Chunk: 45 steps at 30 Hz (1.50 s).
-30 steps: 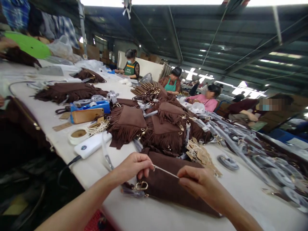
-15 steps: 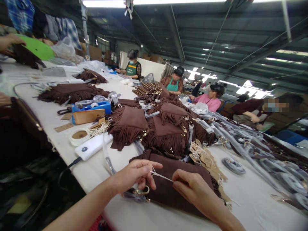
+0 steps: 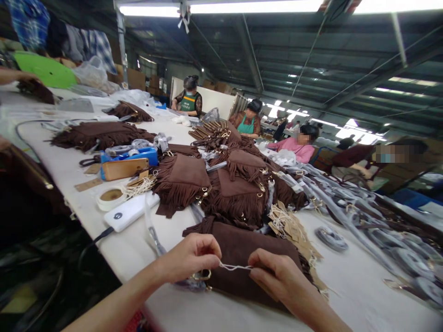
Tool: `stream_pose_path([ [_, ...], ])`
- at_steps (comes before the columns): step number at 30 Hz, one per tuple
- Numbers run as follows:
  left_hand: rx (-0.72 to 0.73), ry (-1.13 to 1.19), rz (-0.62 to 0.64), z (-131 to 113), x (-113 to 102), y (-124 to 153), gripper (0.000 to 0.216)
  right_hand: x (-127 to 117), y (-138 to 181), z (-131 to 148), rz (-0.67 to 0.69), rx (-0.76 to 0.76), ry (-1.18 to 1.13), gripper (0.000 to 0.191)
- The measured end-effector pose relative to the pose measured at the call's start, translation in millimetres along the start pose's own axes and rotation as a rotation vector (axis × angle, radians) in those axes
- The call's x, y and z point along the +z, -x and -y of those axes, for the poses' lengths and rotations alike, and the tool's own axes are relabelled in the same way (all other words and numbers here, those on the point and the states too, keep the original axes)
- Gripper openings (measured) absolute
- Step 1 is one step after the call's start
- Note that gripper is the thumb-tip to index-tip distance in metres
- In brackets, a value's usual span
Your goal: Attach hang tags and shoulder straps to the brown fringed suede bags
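Observation:
A brown suede fringed bag (image 3: 242, 251) lies flat on the white table (image 3: 346, 286) right in front of me. My left hand (image 3: 188, 258) and my right hand (image 3: 277, 276) hover over it, each pinching one end of a thin white string (image 3: 235, 267) stretched between them. A gold metal clasp (image 3: 201, 275) on the bag's corner sits just under my left hand. A pile of paper tags with white strings (image 3: 289, 226) lies beside the bag to the right.
More brown fringed bags (image 3: 238, 189) are heaped behind. To the left lie a white power bank (image 3: 129, 210), a tape roll (image 3: 110, 197), a phone on a blue box (image 3: 126, 166). Wrapped straps (image 3: 349, 203) spread right. Several people work at the far side.
My hands have come closer together and lower over the bag, so the string between them is shorter. The view shifted slightly.

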<state>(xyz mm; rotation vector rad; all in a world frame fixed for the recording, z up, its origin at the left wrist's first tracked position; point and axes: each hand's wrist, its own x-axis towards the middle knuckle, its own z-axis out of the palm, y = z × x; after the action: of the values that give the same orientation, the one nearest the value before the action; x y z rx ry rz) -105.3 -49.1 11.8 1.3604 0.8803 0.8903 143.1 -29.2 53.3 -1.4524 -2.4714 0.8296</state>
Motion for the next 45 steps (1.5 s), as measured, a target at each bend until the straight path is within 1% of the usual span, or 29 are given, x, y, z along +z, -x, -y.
stream_pose_path([
  [2, 0.049, -0.077, 0.040, -2.7, -3.7, 2.6, 0.013, -2.4, 5.3, -3.1, 0.001, 0.007, -0.003, 0.012],
  [3, 0.072, -0.113, 0.041, -4.6, -6.2, 4.0, 0.014, -3.3, 8.5, -6.2, 0.003, 0.011, -0.001, 0.012],
  [7, 0.121, -0.289, -0.086, -13.9, -13.6, 9.4, 0.006, -3.6, 22.1, -22.4, 0.103, 0.078, -0.066, 0.017],
  [8, 0.129, -0.339, -0.098, -16.2, -13.1, 10.6, 0.007, -2.5, 24.5, -24.3, 0.110, 0.079, -0.073, 0.018],
  [9, 0.138, -0.388, -0.091, -18.4, -11.3, 11.5, 0.009, -0.8, 25.9, -23.9, 0.075, 0.065, -0.071, 0.018],
  [11, 0.156, -0.477, -0.048, -22.4, -4.5, 12.2, 0.013, 4.9, 25.7, -14.9, -0.085, 0.017, -0.086, 0.020],
  [12, 0.169, -0.509, -0.029, -24.2, -0.2, 12.0, 0.015, 9.2, 24.2, -6.5, -0.160, 0.006, -0.141, 0.027],
  [13, 0.187, -0.532, -0.018, -25.8, 4.0, 11.3, 0.016, 14.5, 21.6, 3.7, -0.199, 0.010, -0.241, 0.036],
  [14, 0.208, -0.548, -0.015, -27.3, 7.7, 10.3, 0.016, 20.8, 18.1, 14.8, -0.187, 0.020, -0.370, 0.044],
  [15, 0.231, -0.558, -0.015, -28.6, 10.5, 9.1, 0.016, 27.9, 13.9, 25.6, -0.134, 0.025, -0.508, 0.049],
  [17, 0.269, -0.568, -0.026, -30.5, 11.9, 7.2, 0.019, 42.8, 4.2, 42.3, -0.008, 0.021, -0.732, 0.050],
  [18, 0.273, -0.566, -0.035, -31.1, 10.5, 7.0, 0.020, 49.3, -0.8, 46.8, 0.026, 0.019, -0.779, 0.045],
  [19, 0.266, -0.562, -0.049, -31.5, 7.8, 7.8, 0.020, 54.5, -5.5, 48.6, 0.026, 0.014, -0.765, 0.038],
  [21, 0.239, -0.581, -0.081, -31.0, 0.2, 12.8, 0.020, 59.8, -13.2, 45.2, -0.040, -0.011, -0.603, 0.026],
  [23, 0.208, -0.672, -0.095, -27.5, -7.6, 21.7, 0.019, 59.4, -18.0, 37.1, -0.114, -0.069, -0.409, 0.025],
  [25, 0.166, -0.815, -0.064, -19.7, -12.0, 31.8, 0.024, 57.4, -20.3, 28.5, -0.136, -0.113, -0.331, 0.025],
  [27, 0.098, -0.943, 0.011, -8.4, -11.5, 39.3, 0.033, 57.8, -21.5, 21.2, -0.117, -0.118, -0.343, 0.025],
  [29, 0.034, -1.047, 0.064, 3.0, -6.4, 42.0, 0.036, 61.7, -22.9, 14.8, -0.082, -0.108, -0.378, 0.026],
  [30, 0.010, -1.085, 0.068, 7.5, -2.8, 41.5, 0.033, 64.4, -23.7, 11.9, -0.064, -0.097, -0.403, 0.027],
  [32, -0.027, -1.129, 0.035, 12.8, 5.2, 37.7, 0.026, 70.0, -25.4, 6.7, -0.038, -0.064, -0.467, 0.029],
  [35, -0.073, -1.171, -0.014, 12.8, 16.0, 30.0, 0.020, 75.2, -27.5, 2.0, -0.040, -0.020, -0.553, 0.033],
  [38, -0.092, -1.242, 0.007, 9.9, 21.6, 24.5, 0.016, 76.4, -28.4, 0.6, -0.046, -0.002, -0.598, 0.033],
  [40, -0.083, -1.287, 0.075, 8.5, 20.2, 21.9, 0.016, 76.4, -28.4, 0.1, -0.029, 0.002, -0.632, 0.029],
  [43, -0.085, -1.309, 0.198, 6.0, 10.0, 18.6, 0.013, 76.8, -28.2, -1.4, 0.001, 0.013, -0.708, 0.022],
  [45, -0.094, -1.273, 0.218, 3.3, 1.4, 16.4, 0.015, 77.5, -27.9, -2.0, 0.010, 0.034, -0.764, 0.019],
])
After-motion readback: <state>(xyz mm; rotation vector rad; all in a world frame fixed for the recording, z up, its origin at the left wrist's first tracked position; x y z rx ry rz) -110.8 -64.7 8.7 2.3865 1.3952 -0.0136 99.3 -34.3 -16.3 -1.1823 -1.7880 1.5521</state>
